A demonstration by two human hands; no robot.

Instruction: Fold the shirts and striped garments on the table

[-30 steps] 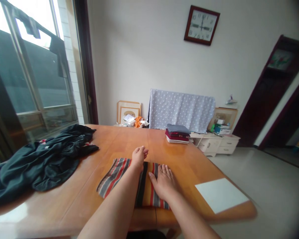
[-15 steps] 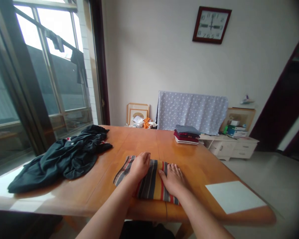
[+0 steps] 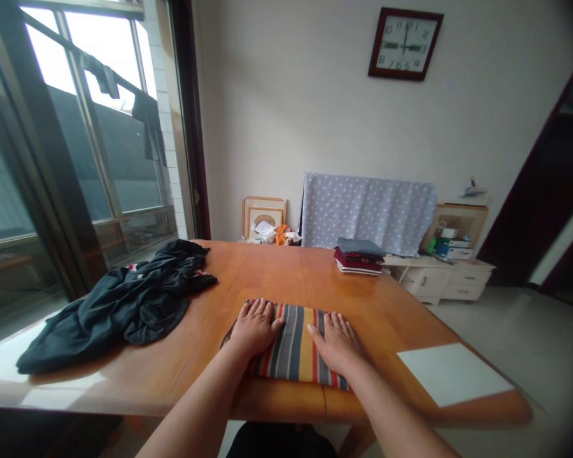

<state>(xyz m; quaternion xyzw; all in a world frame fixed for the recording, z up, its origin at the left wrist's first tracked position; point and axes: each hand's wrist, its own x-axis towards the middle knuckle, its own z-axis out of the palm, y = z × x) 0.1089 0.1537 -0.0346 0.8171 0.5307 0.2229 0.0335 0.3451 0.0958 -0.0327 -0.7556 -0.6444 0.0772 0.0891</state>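
A folded striped cloth (image 3: 293, 343), in grey, yellow, red and dark bands, lies flat near the front edge of the wooden table (image 3: 262, 267). My left hand (image 3: 254, 327) rests palm down on its left part, fingers stretched forward. On the right end of the cloth lies my right hand (image 3: 337, 343), also flat with its fingers out. Both hands are open and grip nothing. Part of the cloth is hidden under them, so I cannot tell whether it is a whole garment.
Dark crumpled clothing (image 3: 124, 305) covers the table's left side. Toward the back right stands a stack of folded clothes (image 3: 358, 257). A pale flat sheet (image 3: 453, 374) lies by the right edge. Beyond the table are a white cabinet (image 3: 439, 280) and a dotted cloth (image 3: 367, 210).
My left hand has moved left and flattened onto the cloth; it was raised on its side near the middle. The cloth's left part now looks narrower. My right hand has stayed nearly in place.
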